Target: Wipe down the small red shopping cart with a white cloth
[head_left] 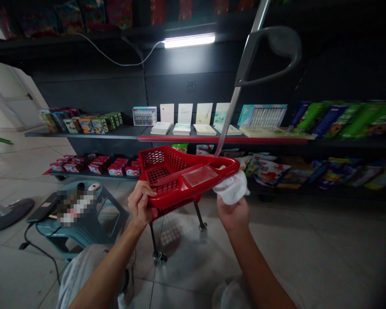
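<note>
In front of me is a red plastic shopping basket [193,183] with perforated walls, tilted, with dark legs on casters under it. A metal pole with a dark grey handle [244,81] rises at its far right side. My left hand [140,201] grips the basket's near left corner, fingers closed over the rim. My right hand [233,212] holds a white cloth [232,189] against the basket's right end. The cloth hides most of those fingertips.
Behind the basket, a shelf [221,139] carries white booklets and boxed sets, with snack packets [270,171] below. On the left stands a blue-grey plastic stool [80,234] with a dark device and cable on it. A round pole base [11,214] rests on the tiled floor.
</note>
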The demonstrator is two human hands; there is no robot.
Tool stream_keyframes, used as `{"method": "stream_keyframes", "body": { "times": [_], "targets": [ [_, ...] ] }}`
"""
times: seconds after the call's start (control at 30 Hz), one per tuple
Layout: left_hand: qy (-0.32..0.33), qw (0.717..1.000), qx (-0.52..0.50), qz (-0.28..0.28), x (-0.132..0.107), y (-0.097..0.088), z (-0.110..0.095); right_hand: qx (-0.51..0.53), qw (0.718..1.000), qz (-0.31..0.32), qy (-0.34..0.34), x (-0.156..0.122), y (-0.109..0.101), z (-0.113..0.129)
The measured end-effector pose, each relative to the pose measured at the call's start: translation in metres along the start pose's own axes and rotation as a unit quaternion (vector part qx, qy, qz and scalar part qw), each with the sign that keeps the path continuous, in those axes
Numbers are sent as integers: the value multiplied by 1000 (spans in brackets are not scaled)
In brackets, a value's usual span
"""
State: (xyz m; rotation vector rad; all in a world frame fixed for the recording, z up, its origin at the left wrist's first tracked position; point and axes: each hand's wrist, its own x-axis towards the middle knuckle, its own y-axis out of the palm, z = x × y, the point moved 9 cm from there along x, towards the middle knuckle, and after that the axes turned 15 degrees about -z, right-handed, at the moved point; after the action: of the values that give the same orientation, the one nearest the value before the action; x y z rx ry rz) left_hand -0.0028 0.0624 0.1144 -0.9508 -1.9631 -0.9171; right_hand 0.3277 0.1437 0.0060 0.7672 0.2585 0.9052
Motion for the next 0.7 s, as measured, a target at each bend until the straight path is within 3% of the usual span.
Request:
{"method": "stream_keyframes", "body": {
  "times": [0.1, 0.13, 0.2, 0.3, 0.37, 0.47, 0.57, 0.63, 0.7],
  "targets": [
    [-11, 1000, -2, -3, 1, -3, 3, -72, 987, -134, -56, -6, -24, 14],
    [-14, 1000, -7, -7, 1, -4, 3, -121, 976, -150, -98, -14, -25, 21],
    [-19, 1000, -9, -12, 1, -5, 3, -213, 949, -92, -214, -38, -8, 37],
    [-26, 1000, 9, -13, 0, -4, 2, -278, 869, 131, -388, -92, 44, 50],
    [-34, 999, 15, -12, 0, -4, 2, -286, 815, 221, -454, -125, 66, 54],
    [-54, 998, -14, -9, 3, -2, 4, -291, 767, 264, -507, -148, 83, 59],
    [-90, 993, -73, -9, 8, -2, 7, -294, 722, 289, -555, -151, 90, 65],
    [-112, 989, -100, -12, 11, -3, 10, -293, 713, 271, -576, -138, 87, 73],
    [-131, 985, -110, -14, 15, -8, 14, -296, 725, 225, -580, -116, 79, 83]
  ]
}}
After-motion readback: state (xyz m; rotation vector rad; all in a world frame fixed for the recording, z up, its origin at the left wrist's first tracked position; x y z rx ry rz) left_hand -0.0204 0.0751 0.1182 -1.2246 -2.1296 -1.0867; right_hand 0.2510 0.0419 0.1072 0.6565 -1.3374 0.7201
